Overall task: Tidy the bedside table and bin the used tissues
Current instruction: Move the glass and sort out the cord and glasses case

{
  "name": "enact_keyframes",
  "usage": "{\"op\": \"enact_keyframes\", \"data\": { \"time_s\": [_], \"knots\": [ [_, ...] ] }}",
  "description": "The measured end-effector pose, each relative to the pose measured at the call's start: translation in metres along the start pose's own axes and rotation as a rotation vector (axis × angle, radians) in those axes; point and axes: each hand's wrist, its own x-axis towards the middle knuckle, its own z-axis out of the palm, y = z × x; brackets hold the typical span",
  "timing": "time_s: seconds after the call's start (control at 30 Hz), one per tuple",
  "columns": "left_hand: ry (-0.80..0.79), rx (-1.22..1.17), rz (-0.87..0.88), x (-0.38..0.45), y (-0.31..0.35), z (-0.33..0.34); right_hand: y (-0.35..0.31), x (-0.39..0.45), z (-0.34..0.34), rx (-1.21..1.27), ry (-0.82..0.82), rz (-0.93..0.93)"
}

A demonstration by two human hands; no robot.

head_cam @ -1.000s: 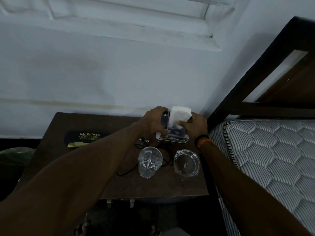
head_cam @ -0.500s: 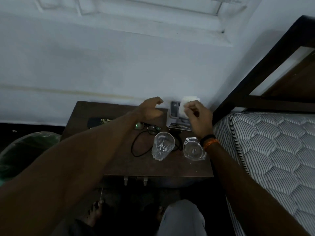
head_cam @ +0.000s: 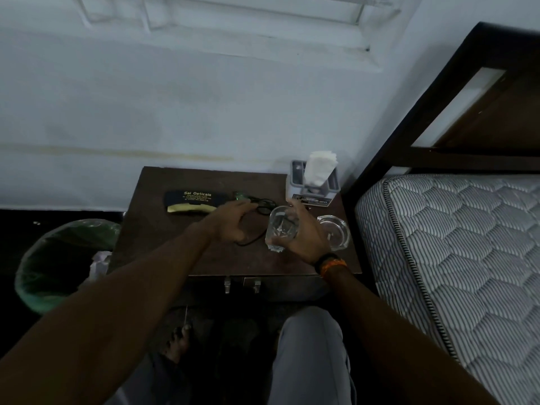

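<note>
On the dark wooden bedside table [head_cam: 163, 247] a clear drinking glass [head_cam: 277, 229] stands near the front, and my right hand [head_cam: 306, 232] is wrapped around its right side. My left hand [head_cam: 230, 220] hovers open over the spectacles [head_cam: 263, 204] and their black cord. A black spectacle case [head_cam: 190, 200] lies at the back left. The grey tissue holder [head_cam: 314, 185] with white tissues [head_cam: 320, 166] sticking up stands at the back right corner. A glass ashtray [head_cam: 336, 230] sits right of the drinking glass.
A green-lined bin [head_cam: 55, 264] stands on the floor left of the table, with a crumpled tissue [head_cam: 99, 261] at its rim. The mattress [head_cam: 455, 258] and dark bed frame [head_cam: 409, 112] close off the right side. My bare foot [head_cam: 178, 343] and knee are below the table's front.
Both hands have left the tissue holder and come back toward me. My right hand went down onto the drinking glass; my left moved over the spectacles. The camera tilted down.
</note>
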Motion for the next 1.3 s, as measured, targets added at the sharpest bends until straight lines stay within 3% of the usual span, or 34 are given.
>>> {"op": "enact_keyframes", "data": {
  "time_s": [0.37, 0.73, 0.97, 1.17, 1.3],
  "knots": [
    [0.072, 0.009, 0.009, -0.012, 0.015, 0.031, -0.005, -0.011, 0.010, -0.036, 0.220, -0.012],
    [0.180, 0.036, 0.113, 0.022, 0.062, 0.043, 0.000, -0.016, -0.061, 0.093, 0.349, 0.033],
    [0.432, 0.155, 0.238, 0.042, 0.101, 0.052, 0.028, -0.018, -0.102, 0.067, 0.493, 0.106],
    [0.234, 0.056, 0.308, 0.074, 0.125, 0.069, 0.048, -0.012, -0.117, 0.034, 0.548, 0.166],
    [0.171, -0.028, 0.211, 0.090, 0.146, 0.077, 0.062, -0.007, -0.116, 0.026, 0.512, 0.174]
  ]
}}
